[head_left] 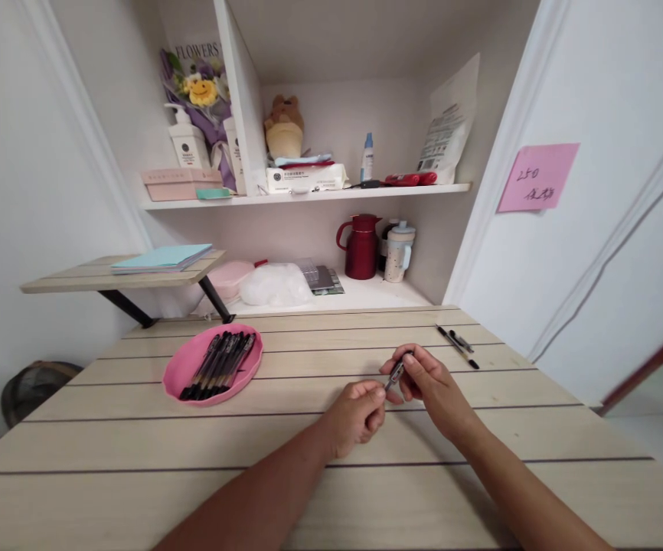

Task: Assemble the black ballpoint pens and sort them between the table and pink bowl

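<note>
Forearms (274,490), left hand (357,413), right hand (430,380), both hands' fingers (373,395) clamped on dark pen (396,373)

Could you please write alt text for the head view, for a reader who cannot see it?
A person's bare left hand and right hand pinch a slim, dark pen above a pale, slatted wooden table. A round pink tray of slim black pens lies to the left, and thin black pen-like pieces to the right.

Forearms (262,490) angled inward, left grip (355,417) curled near pinching right grip (426,383).
</note>
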Tool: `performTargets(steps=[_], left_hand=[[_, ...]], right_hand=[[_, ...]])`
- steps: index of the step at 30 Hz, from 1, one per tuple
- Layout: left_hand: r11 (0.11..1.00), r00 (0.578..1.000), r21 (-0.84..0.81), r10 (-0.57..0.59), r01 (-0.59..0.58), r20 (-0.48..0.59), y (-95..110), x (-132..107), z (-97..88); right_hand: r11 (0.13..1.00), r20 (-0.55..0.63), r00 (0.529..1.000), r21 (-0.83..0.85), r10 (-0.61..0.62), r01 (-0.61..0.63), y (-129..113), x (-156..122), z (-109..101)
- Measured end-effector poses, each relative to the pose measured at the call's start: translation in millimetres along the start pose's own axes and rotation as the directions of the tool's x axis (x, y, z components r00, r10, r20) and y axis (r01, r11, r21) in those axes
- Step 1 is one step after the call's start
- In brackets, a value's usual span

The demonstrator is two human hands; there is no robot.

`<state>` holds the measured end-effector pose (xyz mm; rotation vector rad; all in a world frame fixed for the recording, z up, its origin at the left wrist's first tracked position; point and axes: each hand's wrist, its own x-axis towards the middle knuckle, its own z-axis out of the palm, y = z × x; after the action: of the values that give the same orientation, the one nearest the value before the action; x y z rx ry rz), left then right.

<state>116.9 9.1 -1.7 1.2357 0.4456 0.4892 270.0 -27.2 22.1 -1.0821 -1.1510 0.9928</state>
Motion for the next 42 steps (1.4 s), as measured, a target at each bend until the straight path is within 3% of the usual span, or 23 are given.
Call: performTargets(steps=[7, 16, 21, 26, 30, 33, 36, 42], left_hand=[[0.999, 0.999, -0.033, 0.017, -0.019, -0.047, -2.6, 0.2, -0.7], [0.999, 0.994, -0.020, 0.043, -0.045, -0.097, -6.2, 3.1, 0.4], [1.000, 0.989, 0.001, 0.027, -0.027, -0.144, -8.3, 4.4, 5.8], [0.993, 0.964, 0.086, 0.102, -0.084, -0.245, -7.4, 6.0, 10.7], [0.901, 0.880, 0.431, 0.244, -0.050, -0.407, 7.9, 5.9, 4.6], [0.833, 0.827, 0.552, 0.286, 0.034, -0.484, 31.4, -1.9, -15.9], [0.762, 0.749, 0.632, 0.337, 0.138, -0.570, 63.2, -24.0, -53.7], [0.559, 0.516, 0.651, 0.405, 0.513, -0.754, 117.0, -102.1, -141.7]], right_hand=[[0.997, -0.081, 0.996, -0.069, -0.047, 0.042, 1.7, -0.8, 10.5], [0.999, -0.121, 0.991, -0.024, -0.050, 0.047, 7.2, -2.3, 17.5], [0.999, -0.136, 0.991, -0.041, -0.012, 0.007, 15.7, 0.1, 7.1], [0.987, -0.253, 0.966, -0.162, -0.047, 0.005, 31.0, 4.6, -10.9], [0.942, -0.148, 0.989, -0.332, 0.003, -0.053, 44.3, 8.6, -18.6], [0.903, -0.101, 0.995, -0.425, 0.022, -0.064, 50.5, 10.2, -20.0], [0.868, -0.080, 0.996, -0.493, 0.030, -0.066, 52.6, 11.1, -20.2], [0.850, -0.087, 0.996, -0.522, 0.028, -0.070, 50.6, 11.6, -18.9]])
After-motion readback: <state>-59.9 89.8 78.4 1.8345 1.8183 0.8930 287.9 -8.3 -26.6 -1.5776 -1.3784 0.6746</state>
